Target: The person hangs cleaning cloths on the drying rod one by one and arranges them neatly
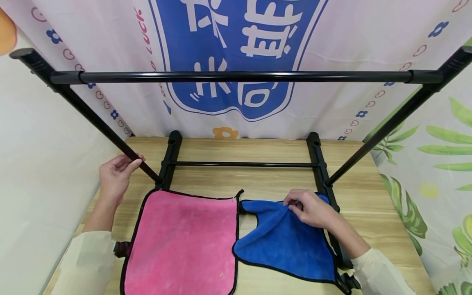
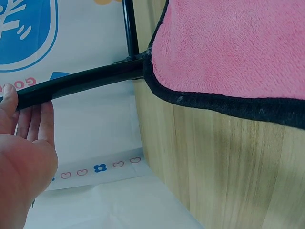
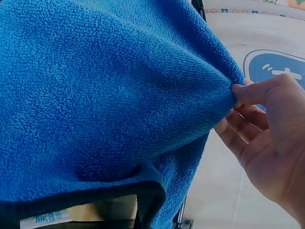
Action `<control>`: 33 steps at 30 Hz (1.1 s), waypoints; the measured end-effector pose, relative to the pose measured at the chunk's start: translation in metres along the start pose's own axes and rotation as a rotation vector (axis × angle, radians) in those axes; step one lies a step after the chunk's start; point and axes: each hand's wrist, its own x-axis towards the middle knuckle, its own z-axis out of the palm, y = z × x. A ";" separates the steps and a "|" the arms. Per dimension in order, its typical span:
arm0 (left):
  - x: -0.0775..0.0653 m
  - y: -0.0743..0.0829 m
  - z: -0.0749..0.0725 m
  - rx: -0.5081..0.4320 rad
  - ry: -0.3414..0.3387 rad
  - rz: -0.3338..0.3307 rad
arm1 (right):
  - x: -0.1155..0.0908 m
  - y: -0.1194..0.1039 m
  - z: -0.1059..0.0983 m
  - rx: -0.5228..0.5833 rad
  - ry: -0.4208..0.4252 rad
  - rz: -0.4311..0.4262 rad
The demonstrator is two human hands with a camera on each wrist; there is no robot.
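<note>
A black tube rack (image 1: pixel 243 77) stands on the table, with two upright posts, a top bar and a lower crossbar. My left hand (image 1: pixel 117 176) holds its left post low down, thumb on one side and fingers on the other. A pink towel (image 1: pixel 180 241) with black edging lies flat below that post. To its right is a blue towel (image 1: pixel 287 246), also black-edged, with a notch in its left side. My right hand (image 1: pixel 309 208) pinches the blue towel near its far edge. In the right wrist view the cloth (image 3: pixel 119 95) is drawn into a peak at my fingertips.
Both towels lie on a wood-grain table (image 1: pixel 372 213). A black clip-like piece (image 1: pixel 121 248) sticks out at the pink towel's left edge, and another (image 1: pixel 348 282) at the blue towel's lower right corner. A printed cloth (image 1: pixel 343 37) hangs behind the rack.
</note>
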 end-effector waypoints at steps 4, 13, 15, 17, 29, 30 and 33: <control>0.000 0.000 0.000 -0.028 -0.017 0.014 | 0.000 0.000 -0.001 0.013 0.014 -0.018; 0.000 0.001 0.000 -0.044 -0.028 0.026 | 0.001 -0.002 -0.003 -0.003 0.027 -0.035; 0.000 0.001 0.000 -0.046 -0.028 0.023 | 0.001 -0.003 -0.003 -0.004 0.026 -0.035; 0.000 0.001 0.000 -0.048 -0.025 0.017 | 0.001 -0.004 -0.003 -0.005 0.023 -0.033; -0.001 0.001 0.000 -0.049 -0.013 0.010 | 0.001 -0.007 -0.005 -0.016 0.043 -0.066; -0.001 0.002 0.000 -0.049 -0.014 0.011 | 0.001 -0.008 -0.006 -0.016 0.048 -0.073; -0.001 0.002 0.000 -0.051 -0.015 0.009 | 0.001 -0.010 -0.008 -0.005 0.063 -0.091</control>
